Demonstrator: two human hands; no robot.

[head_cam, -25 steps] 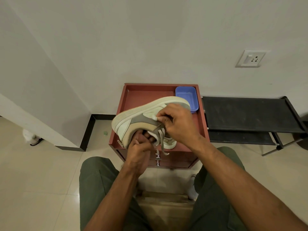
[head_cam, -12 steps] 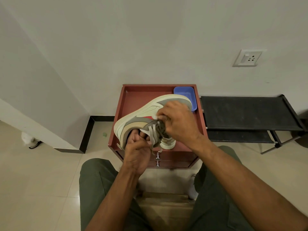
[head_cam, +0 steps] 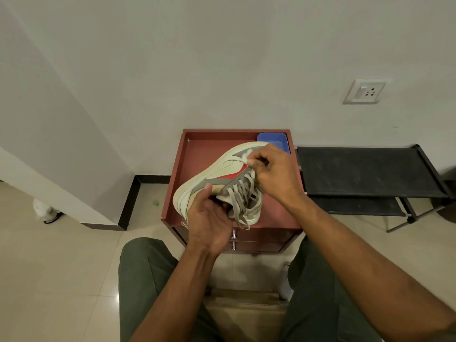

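Sneaker [head_cam: 222, 174] held over worktop [head_cam: 202, 154], toe toward 1 o'clock | left hand [head_cam: 209, 218] gripped its collar at 7 o'clock, turning the side up | right hand [head_cam: 276, 176] pinched white cloth [head_cam: 245, 154] against that side, likely for wiping

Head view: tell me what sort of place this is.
Likely a home entryway: tiled floor, a black rack, a socket. Over a red cabinet the left hand holds a sneaker; the right hand pinches a white cloth against it.
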